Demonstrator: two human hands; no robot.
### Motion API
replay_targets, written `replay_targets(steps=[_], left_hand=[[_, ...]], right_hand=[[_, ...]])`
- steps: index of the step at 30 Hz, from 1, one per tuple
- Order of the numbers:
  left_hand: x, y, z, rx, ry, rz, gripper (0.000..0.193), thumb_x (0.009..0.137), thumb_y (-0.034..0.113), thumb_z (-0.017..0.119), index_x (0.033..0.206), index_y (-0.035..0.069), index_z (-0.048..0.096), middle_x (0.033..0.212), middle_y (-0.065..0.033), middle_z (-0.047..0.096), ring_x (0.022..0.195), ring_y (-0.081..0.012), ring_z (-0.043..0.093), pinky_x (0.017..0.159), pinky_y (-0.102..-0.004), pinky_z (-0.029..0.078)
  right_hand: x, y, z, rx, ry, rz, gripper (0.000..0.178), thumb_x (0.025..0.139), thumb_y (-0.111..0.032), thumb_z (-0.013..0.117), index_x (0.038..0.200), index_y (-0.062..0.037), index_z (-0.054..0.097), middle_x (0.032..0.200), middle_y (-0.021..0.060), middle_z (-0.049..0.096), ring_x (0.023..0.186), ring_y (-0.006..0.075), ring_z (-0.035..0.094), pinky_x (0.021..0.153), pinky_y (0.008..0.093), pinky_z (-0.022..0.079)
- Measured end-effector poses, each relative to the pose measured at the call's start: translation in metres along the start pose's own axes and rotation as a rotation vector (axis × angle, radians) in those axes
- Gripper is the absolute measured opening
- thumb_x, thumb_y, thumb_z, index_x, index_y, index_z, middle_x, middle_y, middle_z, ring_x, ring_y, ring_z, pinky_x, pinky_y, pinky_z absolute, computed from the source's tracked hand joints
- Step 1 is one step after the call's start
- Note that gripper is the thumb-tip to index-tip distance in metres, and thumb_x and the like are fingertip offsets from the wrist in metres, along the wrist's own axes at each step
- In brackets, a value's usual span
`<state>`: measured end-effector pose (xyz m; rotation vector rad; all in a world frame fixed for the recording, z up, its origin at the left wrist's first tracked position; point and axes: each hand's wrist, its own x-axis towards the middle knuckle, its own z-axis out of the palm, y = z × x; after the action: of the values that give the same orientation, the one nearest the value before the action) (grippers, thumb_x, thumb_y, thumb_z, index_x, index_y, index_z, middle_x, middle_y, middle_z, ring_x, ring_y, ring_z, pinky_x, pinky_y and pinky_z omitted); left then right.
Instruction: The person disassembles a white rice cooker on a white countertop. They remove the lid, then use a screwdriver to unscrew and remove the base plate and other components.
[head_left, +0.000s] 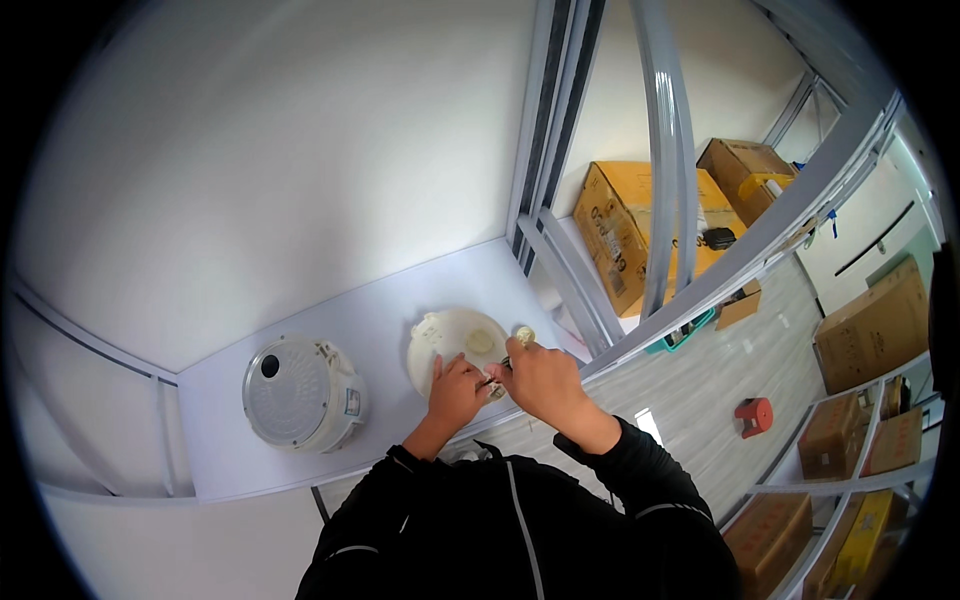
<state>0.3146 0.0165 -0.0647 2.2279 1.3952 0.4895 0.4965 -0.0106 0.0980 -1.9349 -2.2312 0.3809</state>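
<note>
- White shelf [300, 440] inside a grey metal frame, white wall behind; several brown cardboard boxes [625, 225] on the floor and racks to the right.
- One round white appliance housing [300, 392], left on the shelf.
- One cream round plate [455, 345], flat at shelf centre.
- Left hand [455, 392] resting on the plate's near edge.
- Right hand [540, 378] just beside, pinching a small dark tool [497, 378]; fingers together.
- One small cream part [524, 335] beside the plate.

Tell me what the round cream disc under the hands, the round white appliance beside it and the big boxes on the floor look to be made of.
Round cream disc: probably moulded plastic, matt, with tabs along its rim. Round white appliance: seemingly plastic casing with a greyish ribbed face, possibly metal; too small to tell. Boxes: brown corrugated cardboard, dull, with folded flaps. The left hand and right hand rest at the disc's near edge.
</note>
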Motion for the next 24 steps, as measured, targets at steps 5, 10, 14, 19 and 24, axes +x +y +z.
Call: replay_targets(steps=[5, 10, 14, 19, 24], left_hand=[[0.002, 0.003, 0.004, 0.022, -0.040, 0.006, 0.019, 0.090, 0.026, 0.078, 0.101, 0.011, 0.081, 0.121, -0.0078, 0.071, 0.144, -0.0405, 0.053, 0.125, -0.0665, 0.025], [0.006, 0.008, 0.002, 0.030, -0.075, 0.002, 0.024, 0.092, 0.031, 0.075, 0.100, 0.011, 0.082, 0.131, -0.0078, 0.071, 0.144, -0.0420, 0.052, 0.126, -0.0665, 0.024], [0.008, 0.013, -0.002, 0.060, -0.119, -0.042, 0.026, 0.090, 0.033, 0.075, 0.102, 0.012, 0.084, 0.135, -0.0080, 0.071, 0.147, -0.0421, 0.050, 0.125, -0.0679, 0.025], [0.010, 0.014, -0.005, 0.074, -0.170, -0.061, 0.025, 0.089, 0.030, 0.074, 0.106, 0.013, 0.085, 0.137, -0.0077, 0.070, 0.148, -0.0435, 0.047, 0.124, -0.0704, 0.026], [0.016, 0.011, 0.001, 0.127, -0.190, -0.039, 0.024, 0.090, 0.026, 0.072, 0.106, 0.014, 0.084, 0.137, -0.0077, 0.070, 0.148, -0.0446, 0.048, 0.122, -0.0721, 0.027]], right_hand=[[-0.004, 0.015, 0.005, 0.190, 0.289, -0.456, 0.027, 0.090, -0.023, 0.077, 0.103, -0.0035, 0.064, 0.091, 0.0202, 0.067, 0.071, 0.0407, 0.070, 0.061, 0.0466, 0.057], [-0.009, 0.005, -0.007, -0.009, -0.033, -0.041, 0.033, 0.087, -0.023, 0.079, 0.109, -0.0040, 0.063, 0.099, 0.0217, 0.067, 0.079, 0.0415, 0.071, 0.065, 0.0479, 0.057], [-0.002, 0.026, 0.008, 0.122, 0.252, -0.409, 0.042, 0.088, -0.032, 0.081, 0.112, -0.0027, 0.064, 0.094, 0.0207, 0.068, 0.076, 0.0409, 0.073, 0.062, 0.0477, 0.058], [-0.012, 0.015, -0.007, 0.008, 0.080, -0.057, 0.042, 0.090, -0.031, 0.080, 0.117, -0.0017, 0.064, 0.095, 0.0217, 0.068, 0.078, 0.0420, 0.073, 0.066, 0.0484, 0.058], [-0.008, 0.037, 0.007, 0.121, 0.094, -0.202, 0.046, 0.089, -0.029, 0.081, 0.120, -0.0005, 0.063, 0.105, 0.0231, 0.068, 0.080, 0.0433, 0.072, 0.068, 0.0488, 0.059]])
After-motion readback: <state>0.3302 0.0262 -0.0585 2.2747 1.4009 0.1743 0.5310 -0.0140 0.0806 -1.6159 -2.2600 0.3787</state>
